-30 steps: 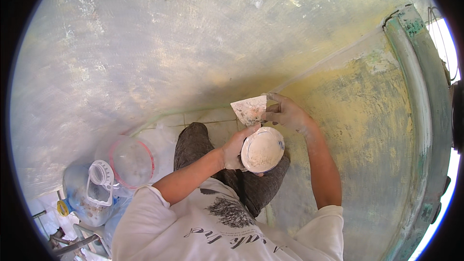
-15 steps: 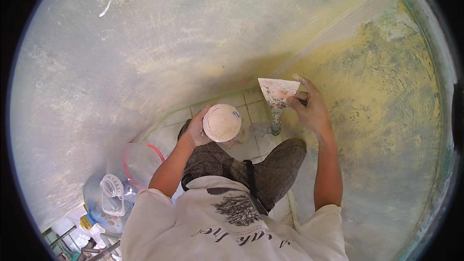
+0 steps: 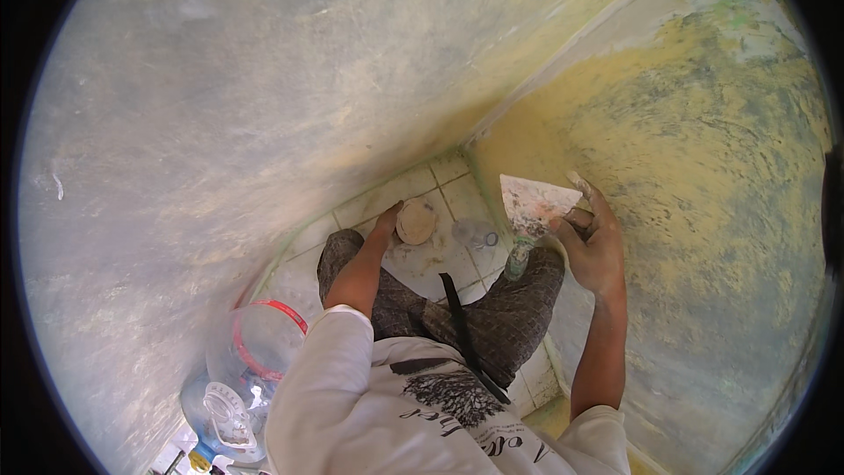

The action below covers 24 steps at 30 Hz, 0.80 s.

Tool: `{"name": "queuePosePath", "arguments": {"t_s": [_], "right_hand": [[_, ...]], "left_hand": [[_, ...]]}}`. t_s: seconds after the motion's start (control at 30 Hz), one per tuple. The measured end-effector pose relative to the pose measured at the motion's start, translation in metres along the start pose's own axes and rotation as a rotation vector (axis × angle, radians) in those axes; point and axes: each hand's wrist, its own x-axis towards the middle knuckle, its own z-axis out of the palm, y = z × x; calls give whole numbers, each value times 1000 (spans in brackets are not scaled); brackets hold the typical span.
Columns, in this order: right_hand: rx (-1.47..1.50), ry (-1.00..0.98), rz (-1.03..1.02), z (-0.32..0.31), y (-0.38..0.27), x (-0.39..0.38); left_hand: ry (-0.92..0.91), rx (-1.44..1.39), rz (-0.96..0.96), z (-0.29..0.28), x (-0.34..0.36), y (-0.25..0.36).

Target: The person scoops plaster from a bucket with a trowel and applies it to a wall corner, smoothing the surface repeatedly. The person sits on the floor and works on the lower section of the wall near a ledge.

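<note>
My left hand (image 3: 388, 218) reaches down by the tiled floor, fingers wrapped at the side of a round, pale tub (image 3: 416, 221) smeared with off-white material. My right hand (image 3: 595, 244) grips a scraper (image 3: 530, 200) by its wide, crusted white blade, with its greenish handle hanging downward over my right knee. A small clear plastic container (image 3: 475, 234) lies on the tiles beside the tub.
I sit in a narrow corner between a mottled grey wall (image 3: 202, 123) and a yellow patchy wall (image 3: 703, 211). Grouted white tiles (image 3: 404, 185) form the floor. At lower left are a large clear container with red rim (image 3: 264, 343) and a bluish water jug (image 3: 207, 413).
My hands have separated. My left hand has carried the tub forward and down to the floor. My right hand has moved rightward, taking the scraper with it.
</note>
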Motion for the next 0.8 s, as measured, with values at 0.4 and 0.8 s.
{"name": "queuePosePath", "arguments": {"t_s": [0.4, 0.8], "right_hand": [[371, -119, -130, 35, 0, 12], [296, 250, -390, 91, -25, -25]], "left_hand": [[-584, 156, 572, 132, -310, 130], [-190, 418, 1356, 207, -356, 133]]}}
